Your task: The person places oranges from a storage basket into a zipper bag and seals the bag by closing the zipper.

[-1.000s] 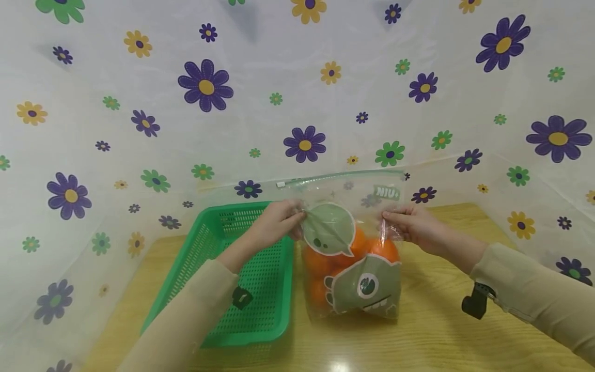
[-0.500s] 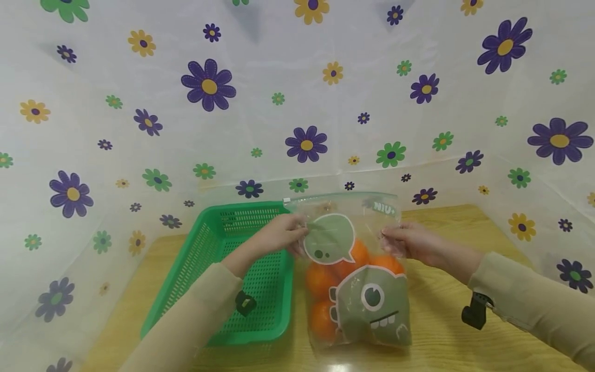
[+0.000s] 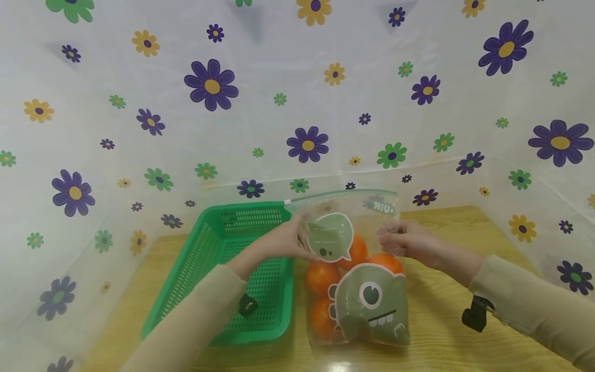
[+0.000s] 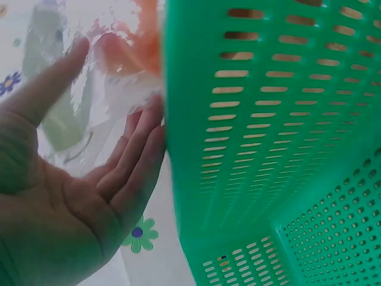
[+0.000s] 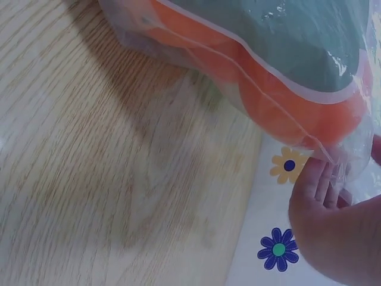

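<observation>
A clear zip bag [image 3: 372, 305] printed with a green one-eyed monster stands on the table with several oranges [image 3: 322, 278] inside. Its green zip strip [image 3: 344, 194] runs along the top, with a white slider [image 3: 287, 202] at the left end. My left hand [image 3: 289, 238] is at the bag's left side, thumb and fingers spread apart; in the left wrist view the hand [image 4: 77, 185] has its fingers stretched beside the plastic. At the right side my right hand [image 3: 409, 240] touches the bag's edge with loose fingers, the thumb apart from them in the right wrist view.
A green perforated basket [image 3: 290, 305] stands left of the bag, close against my left hand and forearm. The wooden table [image 3: 446, 310] ends at a white flowered sheet [image 3: 260, 124] that rises behind and at both sides.
The bag has come down and nearer to me, then stayed put. Both hands have loosened their pinch on its sides, the left thumb swinging away from the fingers.
</observation>
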`<state>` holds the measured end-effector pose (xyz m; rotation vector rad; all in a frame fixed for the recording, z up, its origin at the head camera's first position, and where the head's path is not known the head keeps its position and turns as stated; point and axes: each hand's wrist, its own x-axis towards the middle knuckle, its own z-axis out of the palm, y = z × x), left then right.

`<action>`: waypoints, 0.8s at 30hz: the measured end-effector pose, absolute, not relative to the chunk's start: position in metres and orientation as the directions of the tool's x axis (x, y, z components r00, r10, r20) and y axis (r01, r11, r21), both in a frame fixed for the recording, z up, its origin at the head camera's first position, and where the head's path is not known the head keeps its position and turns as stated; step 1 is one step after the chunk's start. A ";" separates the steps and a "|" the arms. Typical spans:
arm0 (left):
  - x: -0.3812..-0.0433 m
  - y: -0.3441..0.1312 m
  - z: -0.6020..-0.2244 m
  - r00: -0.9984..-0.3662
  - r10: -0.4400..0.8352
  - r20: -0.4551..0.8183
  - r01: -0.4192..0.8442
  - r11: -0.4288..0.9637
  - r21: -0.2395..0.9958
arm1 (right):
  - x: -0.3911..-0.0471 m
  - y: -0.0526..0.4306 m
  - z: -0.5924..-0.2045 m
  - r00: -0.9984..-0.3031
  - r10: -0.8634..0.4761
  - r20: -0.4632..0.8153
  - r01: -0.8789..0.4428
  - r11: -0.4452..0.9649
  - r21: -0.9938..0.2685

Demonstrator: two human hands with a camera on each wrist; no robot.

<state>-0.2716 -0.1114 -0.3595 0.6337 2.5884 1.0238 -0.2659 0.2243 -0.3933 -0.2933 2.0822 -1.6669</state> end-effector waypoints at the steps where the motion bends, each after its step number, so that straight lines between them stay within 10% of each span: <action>1: -0.271 -0.109 -0.360 -0.868 0.487 -0.099 0.294 0.663 0.688 | -0.266 0.224 -0.394 -0.876 -0.432 -0.214 0.106 0.260 -0.960; 17: -0.259 -0.095 -0.360 -0.961 0.276 -0.006 0.271 0.947 0.171 | -0.269 0.205 -0.397 -0.926 -0.257 -0.278 0.152 0.420 -0.895; 24: -0.245 -0.084 -0.356 -0.806 0.572 -0.154 0.529 0.811 0.249 | -0.275 0.202 -0.399 -0.928 -0.246 -0.282 0.153 0.438 -0.886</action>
